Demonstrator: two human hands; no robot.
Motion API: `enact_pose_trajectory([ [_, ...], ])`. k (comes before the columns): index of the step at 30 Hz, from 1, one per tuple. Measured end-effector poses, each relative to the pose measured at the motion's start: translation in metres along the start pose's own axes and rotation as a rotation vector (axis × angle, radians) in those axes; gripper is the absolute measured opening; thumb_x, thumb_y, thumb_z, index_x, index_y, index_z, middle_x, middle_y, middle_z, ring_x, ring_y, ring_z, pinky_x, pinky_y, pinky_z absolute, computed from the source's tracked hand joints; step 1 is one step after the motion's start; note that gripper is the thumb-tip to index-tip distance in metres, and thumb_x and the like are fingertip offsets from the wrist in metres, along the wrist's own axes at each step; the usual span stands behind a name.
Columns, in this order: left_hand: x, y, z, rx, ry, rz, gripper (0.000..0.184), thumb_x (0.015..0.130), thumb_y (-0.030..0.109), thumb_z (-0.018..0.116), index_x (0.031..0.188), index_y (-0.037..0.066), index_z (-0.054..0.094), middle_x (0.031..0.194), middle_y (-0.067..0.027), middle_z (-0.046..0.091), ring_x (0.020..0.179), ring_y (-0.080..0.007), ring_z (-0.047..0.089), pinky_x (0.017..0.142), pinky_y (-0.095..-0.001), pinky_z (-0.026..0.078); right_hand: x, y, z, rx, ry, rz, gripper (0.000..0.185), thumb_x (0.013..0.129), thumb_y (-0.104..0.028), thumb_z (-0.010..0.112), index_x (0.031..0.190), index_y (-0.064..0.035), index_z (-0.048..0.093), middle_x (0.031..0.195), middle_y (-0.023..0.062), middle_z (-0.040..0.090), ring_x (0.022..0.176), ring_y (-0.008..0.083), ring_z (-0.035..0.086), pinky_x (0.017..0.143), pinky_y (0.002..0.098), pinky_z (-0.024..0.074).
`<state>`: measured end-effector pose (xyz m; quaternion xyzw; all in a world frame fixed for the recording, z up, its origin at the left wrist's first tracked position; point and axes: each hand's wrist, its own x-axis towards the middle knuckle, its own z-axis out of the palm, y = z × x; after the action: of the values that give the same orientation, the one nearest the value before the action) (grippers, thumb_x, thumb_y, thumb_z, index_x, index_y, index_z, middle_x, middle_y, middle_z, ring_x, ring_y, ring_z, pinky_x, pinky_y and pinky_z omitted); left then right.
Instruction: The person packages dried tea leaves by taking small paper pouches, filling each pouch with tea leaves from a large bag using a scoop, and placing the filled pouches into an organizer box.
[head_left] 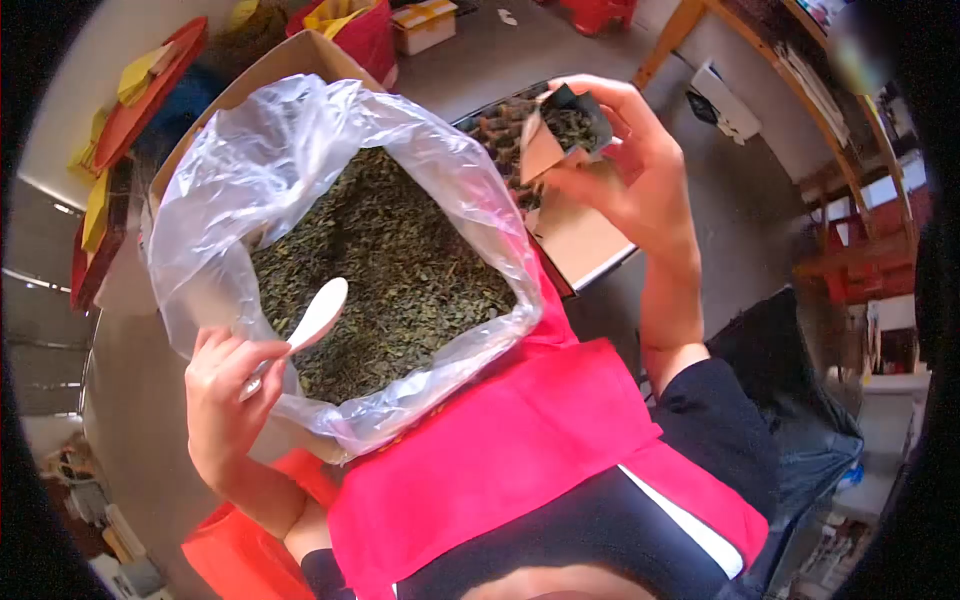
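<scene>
My left hand point(230, 385) is closed around the handle of a white spoon point(322, 312), whose bowl hangs over dried leaves point(390, 270). The leaves fill a clear plastic bag point(270, 130) that lines a cardboard box point(322, 58). Up at the right, my right hand point(640, 160) grips a small open packet point(543, 150), tan and dark green, with dark leaves showing in its mouth. Beneath that hand lies a shallow box point(590, 235) with a tan bare section and rows of small brown pieces, partly covered by the packet and hand.
A red bucket point(365, 45) with yellow material stands behind the cardboard box, next to a small white-and-yellow box point(425, 25). Red trays with yellow packets point(140, 80) are at the left. An orange-red object point(245, 545) sits below my left arm. A wooden frame point(740, 35) rises at upper right.
</scene>
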<state>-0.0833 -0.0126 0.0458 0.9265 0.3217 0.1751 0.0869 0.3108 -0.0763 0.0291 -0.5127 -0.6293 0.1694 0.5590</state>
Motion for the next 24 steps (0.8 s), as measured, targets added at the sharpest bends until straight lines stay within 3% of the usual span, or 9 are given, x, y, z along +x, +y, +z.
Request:
enact_pose_trajectory([
  [4,0.002,0.003,0.002,-0.006,-0.016,-0.019,0.016,0.073,0.002,0.074,0.088,0.007,0.071,0.068,-0.0102,0.059,0.067,-0.0302,0.054,0.075,-0.04,0.045,-0.043,0.106,-0.021,-0.161,0.137,0.289,0.055,0.079,-0.004,0.081,0.128,-0.0062,0.057,0.122,0.0072,0.062,0.106,0.021,0.064,0.089,0.0321,0.0582],
  [5,0.003,0.003,0.003,-0.007,-0.025,-0.023,0.016,0.073,0.002,0.074,0.088,0.007,0.071,0.068,-0.0102,0.059,0.068,-0.0303,0.054,0.075,-0.0399,0.045,-0.061,0.142,-0.019,-0.052,0.19,0.333,0.054,0.078,-0.003,0.081,0.126,-0.0055,0.056,0.12,0.0083,0.064,0.106,0.0195,0.064,0.087,0.0306,0.0567],
  [8,0.004,0.004,0.003,-0.009,-0.058,-0.032,0.017,0.072,0.002,0.074,0.088,0.007,0.071,0.069,-0.0103,0.06,0.068,-0.0301,0.054,0.074,-0.0402,0.045,-0.098,0.206,-0.009,-0.354,0.214,0.442,0.053,0.076,-0.012,0.084,0.121,-0.0049,0.056,0.107,0.0119,0.07,0.101,0.0193,0.066,0.092,0.036,0.0504],
  [14,0.004,0.004,0.008,-0.024,-0.051,-0.051,0.018,0.071,0.002,0.075,0.089,0.006,0.072,0.07,-0.0103,0.062,0.07,-0.0293,0.055,0.073,-0.0406,0.045,-0.131,0.323,0.002,-0.383,0.196,0.557,0.064,0.07,-0.022,0.089,0.119,-0.0034,0.052,0.102,0.0139,0.067,0.094,0.0246,0.066,0.085,0.0387,0.0539],
  [17,0.005,0.004,0.008,-0.025,-0.071,-0.062,0.018,0.071,0.002,0.075,0.088,0.006,0.072,0.07,-0.0103,0.062,0.07,-0.0294,0.056,0.073,-0.0404,0.045,-0.127,0.325,0.005,-0.466,0.141,0.613,0.073,0.066,-0.028,0.091,0.12,-0.0037,0.05,0.1,0.0149,0.066,0.093,0.026,0.066,0.085,0.0387,0.054],
  [20,0.006,0.005,0.01,-0.041,-0.059,-0.069,0.017,0.071,0.002,0.075,0.088,0.006,0.073,0.07,-0.0103,0.062,0.071,-0.0294,0.056,0.073,-0.04,0.045,-0.127,0.334,0.007,-0.303,0.129,0.656,0.076,0.063,-0.029,0.092,0.12,-0.0044,0.048,0.099,0.0151,0.066,0.093,0.0269,0.066,0.085,0.0392,0.0539],
  [24,0.007,0.005,0.011,-0.049,-0.061,-0.061,0.017,0.071,0.002,0.075,0.087,0.006,0.073,0.071,-0.0103,0.063,0.07,-0.0292,0.057,0.073,-0.0394,0.045,-0.119,0.313,0.011,-0.41,0.131,0.673,0.071,0.065,-0.023,0.09,0.118,-0.0045,0.048,0.099,0.0128,0.065,0.093,0.0241,0.065,0.084,0.0386,0.0535],
])
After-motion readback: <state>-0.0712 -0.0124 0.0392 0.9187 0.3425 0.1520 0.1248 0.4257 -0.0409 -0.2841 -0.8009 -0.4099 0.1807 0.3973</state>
